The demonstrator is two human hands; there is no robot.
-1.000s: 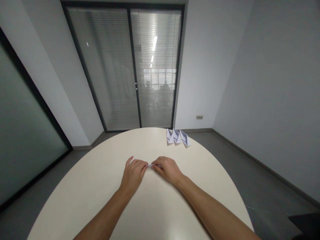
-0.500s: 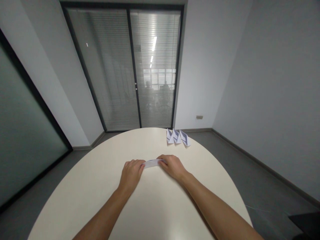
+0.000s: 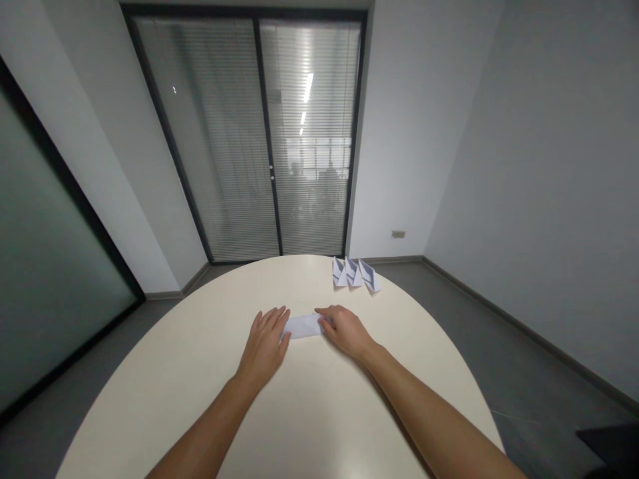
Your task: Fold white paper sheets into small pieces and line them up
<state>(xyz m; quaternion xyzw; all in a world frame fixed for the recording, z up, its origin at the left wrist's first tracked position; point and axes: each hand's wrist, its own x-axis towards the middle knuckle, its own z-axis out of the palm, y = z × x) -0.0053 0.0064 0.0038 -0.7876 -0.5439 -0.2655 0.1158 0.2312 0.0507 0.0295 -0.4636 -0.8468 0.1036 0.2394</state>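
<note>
A small white folded paper (image 3: 303,326) lies flat on the cream oval table (image 3: 174,372) between my hands. My left hand (image 3: 265,342) rests at its left end, fingers stretched out and pointing away from me, thumb against the paper. My right hand (image 3: 345,329) lies on the paper's right end, fingers extended and pressing it down. Both forearms reach in from the bottom of the view.
Three folded white paper pieces (image 3: 355,273) stand in a row near the table's far right edge. Beyond the table are a glass sliding door with blinds (image 3: 264,140), grey walls and grey floor. A dark object (image 3: 612,449) shows at bottom right.
The paper was a thin strip pinched between my fingertips; it has now spread into a wider flat rectangle. My left fingers have straightened out and both hands moved slightly apart.
</note>
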